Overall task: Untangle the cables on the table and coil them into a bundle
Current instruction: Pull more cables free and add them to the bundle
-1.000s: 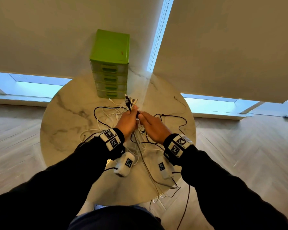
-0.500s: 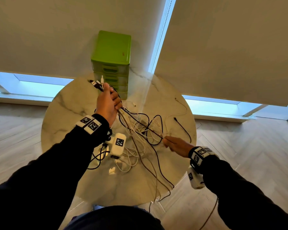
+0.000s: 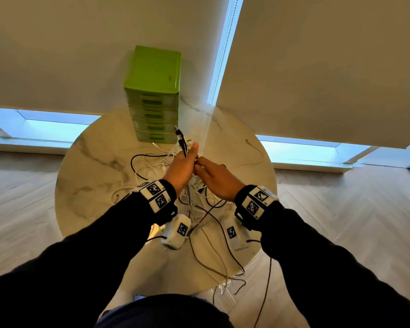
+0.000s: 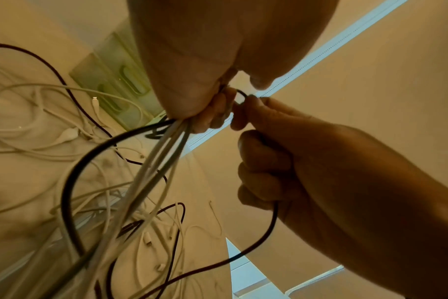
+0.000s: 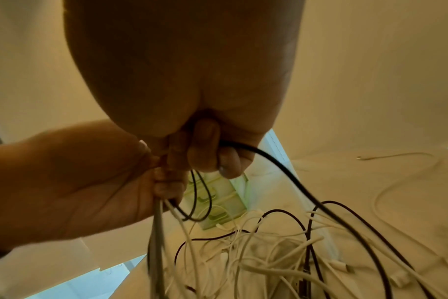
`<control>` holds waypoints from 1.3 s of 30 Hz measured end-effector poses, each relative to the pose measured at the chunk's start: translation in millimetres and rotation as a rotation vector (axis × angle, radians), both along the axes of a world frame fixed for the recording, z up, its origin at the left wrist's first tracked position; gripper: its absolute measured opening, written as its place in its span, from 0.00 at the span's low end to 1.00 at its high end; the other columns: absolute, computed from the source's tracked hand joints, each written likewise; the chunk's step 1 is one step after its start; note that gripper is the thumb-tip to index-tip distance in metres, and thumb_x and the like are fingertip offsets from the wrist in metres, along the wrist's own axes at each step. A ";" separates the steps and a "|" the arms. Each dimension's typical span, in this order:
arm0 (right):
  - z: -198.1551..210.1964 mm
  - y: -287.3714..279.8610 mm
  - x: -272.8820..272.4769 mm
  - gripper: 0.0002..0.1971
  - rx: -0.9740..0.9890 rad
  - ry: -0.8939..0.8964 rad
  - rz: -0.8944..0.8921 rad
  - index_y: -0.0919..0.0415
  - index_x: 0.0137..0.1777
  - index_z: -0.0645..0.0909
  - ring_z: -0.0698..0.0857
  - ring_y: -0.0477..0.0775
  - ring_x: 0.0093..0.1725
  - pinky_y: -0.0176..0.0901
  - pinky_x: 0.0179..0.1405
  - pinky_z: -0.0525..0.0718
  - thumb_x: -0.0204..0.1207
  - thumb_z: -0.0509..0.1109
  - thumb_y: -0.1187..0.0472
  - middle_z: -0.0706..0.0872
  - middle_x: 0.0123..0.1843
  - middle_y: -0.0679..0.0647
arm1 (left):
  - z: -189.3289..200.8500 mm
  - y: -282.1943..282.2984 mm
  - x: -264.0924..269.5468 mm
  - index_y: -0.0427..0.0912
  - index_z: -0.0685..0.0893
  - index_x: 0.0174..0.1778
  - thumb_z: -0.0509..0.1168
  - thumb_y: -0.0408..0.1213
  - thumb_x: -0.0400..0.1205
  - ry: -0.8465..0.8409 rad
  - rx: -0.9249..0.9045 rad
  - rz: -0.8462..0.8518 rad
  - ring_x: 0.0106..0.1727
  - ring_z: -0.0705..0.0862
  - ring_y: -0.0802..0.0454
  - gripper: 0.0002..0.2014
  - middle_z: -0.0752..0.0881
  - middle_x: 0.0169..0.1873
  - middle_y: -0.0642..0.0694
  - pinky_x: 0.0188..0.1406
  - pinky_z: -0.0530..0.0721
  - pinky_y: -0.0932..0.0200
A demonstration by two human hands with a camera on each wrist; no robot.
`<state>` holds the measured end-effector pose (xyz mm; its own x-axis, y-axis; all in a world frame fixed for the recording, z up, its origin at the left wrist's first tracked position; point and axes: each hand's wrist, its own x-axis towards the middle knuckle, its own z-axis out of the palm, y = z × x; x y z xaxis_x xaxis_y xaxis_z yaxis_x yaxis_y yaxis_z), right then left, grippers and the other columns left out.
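Observation:
Black and white cables point(image 3: 152, 166) lie tangled on the round marble table point(image 3: 88, 176). My left hand point(image 3: 184, 166) is raised over the middle of the table and grips a bunch of cables point(image 4: 161, 153), with their plug ends point(image 3: 180, 139) sticking up past the thumb. My right hand point(image 3: 214, 177) meets it from the right, and its fingers pinch a black cable point(image 5: 289, 174) right at the left fist. That black cable point(image 4: 258, 238) loops down under the right palm. More strands trail over the table's front edge point(image 3: 225, 278).
A green drawer unit point(image 3: 153, 91) stands at the back of the table, just beyond my hands. A single white cable point(image 3: 256, 155) lies apart at the back right. Wall blinds rise behind the table; wooden floor lies on both sides.
My left hand has come down and right from its raised position by the drawers. My right hand has returned from the table's right side to meet it, carrying the black cable.

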<state>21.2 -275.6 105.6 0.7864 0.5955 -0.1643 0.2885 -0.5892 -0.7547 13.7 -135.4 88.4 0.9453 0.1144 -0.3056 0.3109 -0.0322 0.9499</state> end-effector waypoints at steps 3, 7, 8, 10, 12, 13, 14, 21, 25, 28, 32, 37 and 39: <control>0.2 2.8 -5.7 0.09 0.027 0.045 0.102 0.46 0.58 0.74 0.84 0.51 0.54 0.51 0.58 0.83 0.91 0.52 0.49 0.85 0.55 0.49 | 1.0 2.4 4.5 0.30 0.78 0.64 0.53 0.57 0.90 -0.027 -0.013 0.088 0.48 0.85 0.35 0.29 0.81 0.41 0.31 0.50 0.81 0.44; 1.4 -20.2 -5.9 0.17 -0.119 0.068 0.146 0.57 0.51 0.76 0.80 0.45 0.41 0.41 0.48 0.79 0.91 0.52 0.47 0.82 0.43 0.50 | 12.9 19.5 13.4 0.49 0.74 0.43 0.51 0.56 0.90 -0.058 -0.128 0.231 0.27 0.66 0.58 0.18 0.68 0.28 0.54 0.28 0.68 0.61; -1.8 -31.5 -4.6 0.18 -0.161 0.087 0.145 0.58 0.51 0.77 0.78 0.43 0.39 0.38 0.46 0.77 0.91 0.52 0.48 0.81 0.41 0.48 | 14.0 26.4 15.9 0.51 0.74 0.43 0.52 0.56 0.90 -0.041 -0.130 0.265 0.28 0.66 0.57 0.17 0.69 0.29 0.54 0.29 0.66 0.60; -9.3 -56.4 -0.9 0.18 -0.280 0.114 0.143 0.58 0.50 0.78 0.79 0.48 0.41 0.44 0.48 0.77 0.91 0.53 0.48 0.81 0.42 0.50 | 16.0 39.0 19.7 0.57 0.76 0.45 0.52 0.54 0.91 -0.035 -0.131 0.302 0.32 0.67 0.56 0.13 0.70 0.32 0.53 0.32 0.66 0.58; -18.4 -81.9 3.6 0.16 -0.380 0.125 0.104 0.57 0.48 0.78 0.79 0.49 0.42 0.48 0.50 0.76 0.91 0.54 0.50 0.82 0.42 0.50 | 18.4 45.5 21.6 0.61 0.76 0.45 0.52 0.52 0.91 -0.047 -0.121 0.305 0.34 0.67 0.56 0.11 0.70 0.35 0.52 0.32 0.67 0.59; -22.0 -94.1 5.6 0.15 -0.399 0.121 0.054 0.56 0.46 0.77 0.77 0.46 0.40 0.46 0.49 0.74 0.90 0.54 0.52 0.80 0.40 0.48 | 17.6 45.8 23.0 0.59 0.77 0.45 0.52 0.52 0.91 -0.057 -0.108 0.294 0.34 0.67 0.56 0.12 0.71 0.35 0.52 0.32 0.67 0.58; -23.2 -105.5 6.6 0.15 -0.417 0.101 -0.001 0.56 0.45 0.77 0.76 0.45 0.39 0.44 0.49 0.72 0.90 0.55 0.53 0.79 0.38 0.46 | 16.0 43.3 23.6 0.56 0.77 0.44 0.53 0.51 0.91 -0.064 -0.103 0.271 0.33 0.67 0.56 0.13 0.71 0.35 0.52 0.32 0.67 0.58; -3.6 -137.7 1.2 0.16 -0.330 0.039 -0.253 0.59 0.48 0.81 0.77 0.46 0.34 0.42 0.42 0.73 0.90 0.56 0.52 0.79 0.35 0.46 | 7.0 -18.1 19.8 0.48 0.82 0.54 0.57 0.54 0.89 -0.166 -0.055 -0.013 0.33 0.69 0.56 0.15 0.71 0.31 0.55 0.37 0.71 0.57; 21.2 -122.4 -14.0 0.15 -0.058 0.068 -0.337 0.62 0.48 0.80 0.74 0.39 0.29 0.37 0.33 0.78 0.89 0.57 0.54 0.76 0.33 0.47 | 12.7 -56.9 12.3 0.38 0.80 0.67 0.58 0.52 0.90 -0.192 -0.012 -0.141 0.34 0.73 0.59 0.21 0.74 0.30 0.59 0.45 0.75 0.51; 30.1 -125.8 -28.5 0.14 -0.178 0.013 -0.323 0.59 0.48 0.79 0.77 0.43 0.35 0.36 0.36 0.75 0.90 0.57 0.53 0.78 0.36 0.44 | 18.0 -83.9 2.2 0.36 0.77 0.72 0.58 0.49 0.90 -0.170 -0.052 -0.203 0.28 0.71 0.62 0.22 0.72 0.28 0.59 0.32 0.72 0.66; 23.3 -163.4 -50.5 0.13 -0.664 0.061 -0.280 0.58 0.55 0.79 0.82 0.61 0.53 0.46 0.51 0.73 0.90 0.53 0.55 0.85 0.55 0.55 | 21.1 -107.7 -5.3 0.45 0.79 0.51 0.60 0.50 0.89 -0.154 -0.169 -0.331 0.26 0.66 0.58 0.11 0.67 0.27 0.54 0.27 0.68 0.62; 3.8 -215.7 -91.9 0.14 -0.772 0.204 -0.489 0.55 0.57 0.81 0.82 0.60 0.55 0.50 0.57 0.78 0.89 0.53 0.54 0.86 0.59 0.58 | 22.0 -124.3 -15.2 0.48 0.71 0.43 0.58 0.47 0.90 -0.149 -0.226 -0.425 0.23 0.64 0.60 0.12 0.64 0.27 0.53 0.25 0.64 0.61; -7.8 -227.5 -108.3 0.11 -0.796 0.270 -0.519 0.47 0.52 0.81 0.83 0.58 0.56 0.49 0.59 0.79 0.88 0.56 0.50 0.85 0.55 0.53 | 17.8 -128.3 -20.3 0.47 0.71 0.44 0.59 0.46 0.90 -0.137 -0.204 -0.469 0.22 0.64 0.61 0.11 0.66 0.24 0.59 0.24 0.64 0.62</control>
